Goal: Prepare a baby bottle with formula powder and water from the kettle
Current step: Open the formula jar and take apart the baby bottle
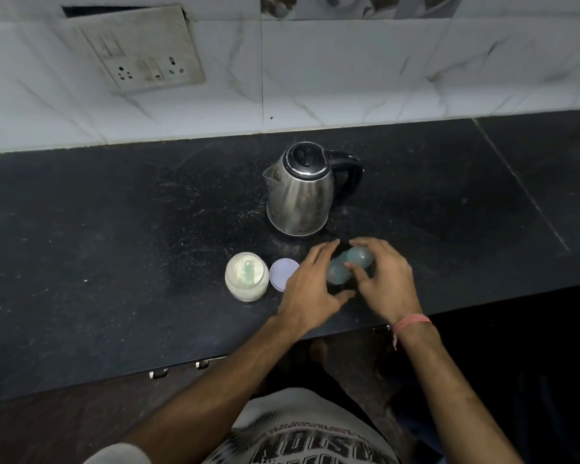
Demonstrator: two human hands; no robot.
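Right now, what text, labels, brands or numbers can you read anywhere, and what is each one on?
No text can be read here.
Kettle: a small mark low on its body, too small to read.
Shirt: large printed letters, cut off and warped, not readable.
Powder jar, lid, bottle: no label shows.
Socket plate: no lettering shows.

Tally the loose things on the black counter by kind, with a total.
Steel electric kettle with black handle: 1
Clear jar of white formula powder with a green scoop inside: 1
Round pale lilac jar lid: 1
Translucent blue-green baby bottle pieces between the hands: blurred, seemingly 2
Total: 5
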